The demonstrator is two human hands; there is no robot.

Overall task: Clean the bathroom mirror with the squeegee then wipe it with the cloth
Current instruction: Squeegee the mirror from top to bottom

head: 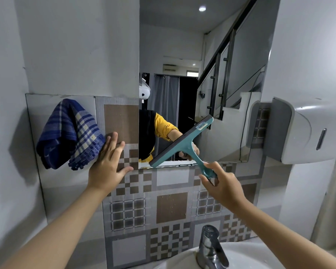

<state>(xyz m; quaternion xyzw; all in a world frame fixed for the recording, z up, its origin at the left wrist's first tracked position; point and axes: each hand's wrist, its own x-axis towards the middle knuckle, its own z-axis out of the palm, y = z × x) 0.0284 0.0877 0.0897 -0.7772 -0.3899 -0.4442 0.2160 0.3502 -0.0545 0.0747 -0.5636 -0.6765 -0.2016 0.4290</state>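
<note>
The mirror (182,55) hangs on the wall ahead, above patterned tiles. My right hand (222,184) grips the handle of a teal squeegee (184,141), whose blade lies slanted against the mirror's lower part, its low end at the bottom edge. A blue checked cloth (70,134) hangs on the wall to the left of the mirror. My left hand (110,162) rests flat on the tiles with fingers spread, its fingertips right beside the cloth's lower right corner.
A chrome tap (209,247) stands over a white basin (250,255) at the bottom. A white wall dispenser (303,131) juts out on the right, close to the mirror's edge. Brown and grey tiles (171,206) cover the wall below the mirror.
</note>
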